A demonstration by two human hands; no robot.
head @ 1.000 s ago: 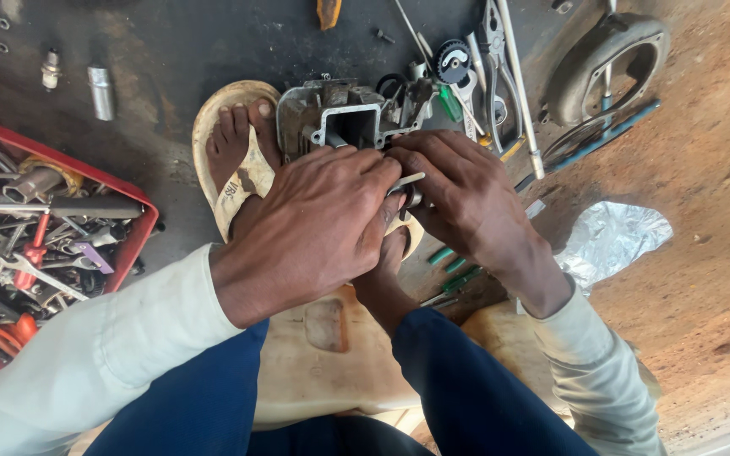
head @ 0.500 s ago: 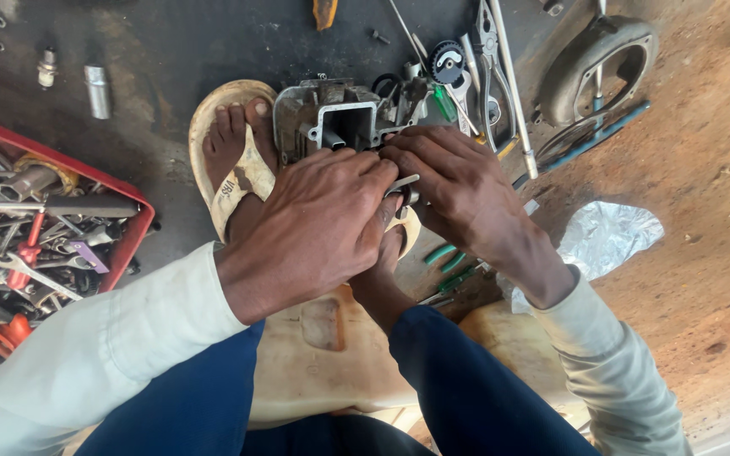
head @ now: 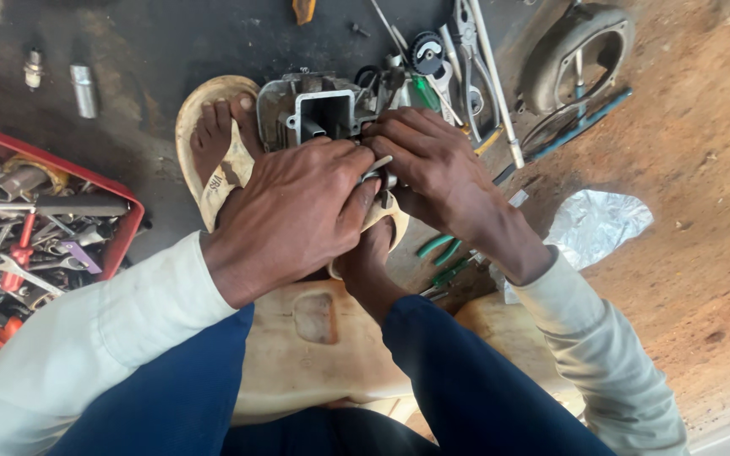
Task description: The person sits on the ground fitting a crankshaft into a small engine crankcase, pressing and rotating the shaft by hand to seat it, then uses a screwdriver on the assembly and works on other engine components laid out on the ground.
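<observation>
Just above frame centre, a grey metal engine part (head: 318, 114) with a square opening sits on the dark ground between the person's sandalled feet. The left hand (head: 293, 215) lies directly below it, fingers curled shut over the part's lower edge, knuckles up. The right hand (head: 437, 169) comes in from the right, touching the left one; its fingers are bent and pinched around a thin metal pin (head: 378, 165) that pokes out between the two hands at the part's lower right corner. What else either palm covers cannot be told. A red tray (head: 124, 232) of tools sits at the left edge, well apart from the hands. Pliers and spanners (head: 466, 51) lie just above the right hand, a round cover (head: 580, 55) in the upper right, crumpled foil (head: 597, 224) at right
</observation>
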